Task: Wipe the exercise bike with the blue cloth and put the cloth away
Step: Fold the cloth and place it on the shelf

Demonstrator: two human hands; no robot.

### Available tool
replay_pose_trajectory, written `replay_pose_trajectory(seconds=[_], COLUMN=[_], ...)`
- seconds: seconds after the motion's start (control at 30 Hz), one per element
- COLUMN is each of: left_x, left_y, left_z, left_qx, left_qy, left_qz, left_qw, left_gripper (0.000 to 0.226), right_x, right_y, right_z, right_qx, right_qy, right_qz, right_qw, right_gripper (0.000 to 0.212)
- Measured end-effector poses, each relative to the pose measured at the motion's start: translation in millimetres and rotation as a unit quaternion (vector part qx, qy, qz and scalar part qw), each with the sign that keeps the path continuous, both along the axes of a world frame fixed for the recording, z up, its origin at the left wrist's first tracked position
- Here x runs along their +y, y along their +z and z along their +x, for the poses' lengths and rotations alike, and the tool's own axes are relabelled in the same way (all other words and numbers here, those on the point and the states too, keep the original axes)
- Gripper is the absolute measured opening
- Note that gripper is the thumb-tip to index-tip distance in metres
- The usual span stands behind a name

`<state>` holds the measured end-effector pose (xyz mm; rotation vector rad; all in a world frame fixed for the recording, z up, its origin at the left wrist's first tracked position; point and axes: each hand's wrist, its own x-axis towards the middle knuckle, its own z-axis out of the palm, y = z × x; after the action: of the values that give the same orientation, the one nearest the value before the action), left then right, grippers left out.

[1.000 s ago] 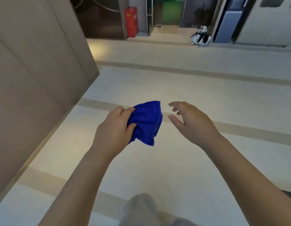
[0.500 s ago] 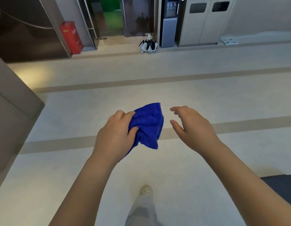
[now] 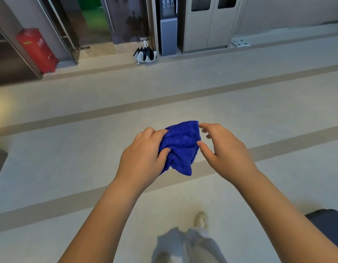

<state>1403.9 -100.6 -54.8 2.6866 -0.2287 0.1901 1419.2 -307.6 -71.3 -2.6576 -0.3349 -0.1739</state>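
The blue cloth (image 3: 180, 147), bunched in the left hand (image 3: 143, 158) above the floor (image 3: 69, 149), had just been met by the right hand (image 3: 224, 150), whose grip was closing on its edge, likely to refold it, with no exercise bike in view.

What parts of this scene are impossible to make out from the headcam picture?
- Exercise bike: nowhere in the head view.
- Blue cloth: left portion hidden inside the left hand.
- Dark object: cut off by the right edge.
- Red box: label too small to read.
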Motion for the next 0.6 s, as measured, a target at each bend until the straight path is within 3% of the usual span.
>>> replay_pose_trajectory(seconds=[0.6], left_x=[-200.2], left_y=[61.1], left_z=[341.3], left_qx=[-0.07], left_qy=[-0.01], left_qz=[0.033], left_qw=[0.997], left_gripper=[0.038], right_x=[-204.8], right_y=[52.8], right_z=[343.0], right_qx=[-0.07], right_qy=[0.01], right_qz=[0.016], right_qw=[0.997], right_gripper=[0.039])
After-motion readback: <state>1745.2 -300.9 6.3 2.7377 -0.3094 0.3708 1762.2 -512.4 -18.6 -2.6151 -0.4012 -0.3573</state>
